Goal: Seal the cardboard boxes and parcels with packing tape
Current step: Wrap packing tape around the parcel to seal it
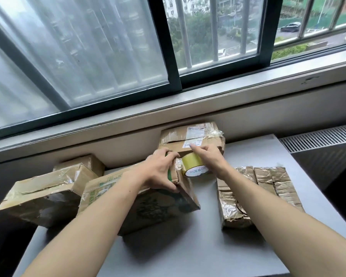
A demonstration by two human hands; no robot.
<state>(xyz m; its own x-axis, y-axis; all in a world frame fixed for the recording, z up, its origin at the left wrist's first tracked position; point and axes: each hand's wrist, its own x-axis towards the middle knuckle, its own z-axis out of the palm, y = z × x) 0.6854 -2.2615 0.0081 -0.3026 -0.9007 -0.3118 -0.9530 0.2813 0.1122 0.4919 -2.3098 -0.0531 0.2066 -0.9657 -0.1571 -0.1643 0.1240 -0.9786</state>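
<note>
At 9 o'clock on the grey table [188, 254], a worn cardboard box [42, 196], reaching past the left table edge, with a small box [86, 163] just behind it at 10 o'clock. Next, toward the centre, the green-printed box [108, 188], tilted, its near part raised above the table over a dark shadow. On its far right corner, the left hand [160, 170]: fingers curled over the far edge, thumb pressed on the near face, so gripping this box. Just right of this hand, at 12 o'clock from the table centre, the packing tape roll [192, 166], yellowish, standing on its edge with the white core label turned to the camera, close against the corner of the green-printed box. Over the top of the roll, the right hand [210, 156], index finger stretched out toward 11 o'clock, the other fingers bent down behind the roll; real grip or only touch, cannot tell. Behind both hands, against the wall under the window sill [248, 90], a labelled box [188, 134] with white shipping labels and shiny tape. At 3 o'clock, a flat crumpled parcel [230, 208], partly hidden by the right forearm, and side by side with it a second flat parcel [276, 180], both covered with wrinkled tape. At 2 o'clock, beyond the table edge, a radiator grille [318, 136].
</note>
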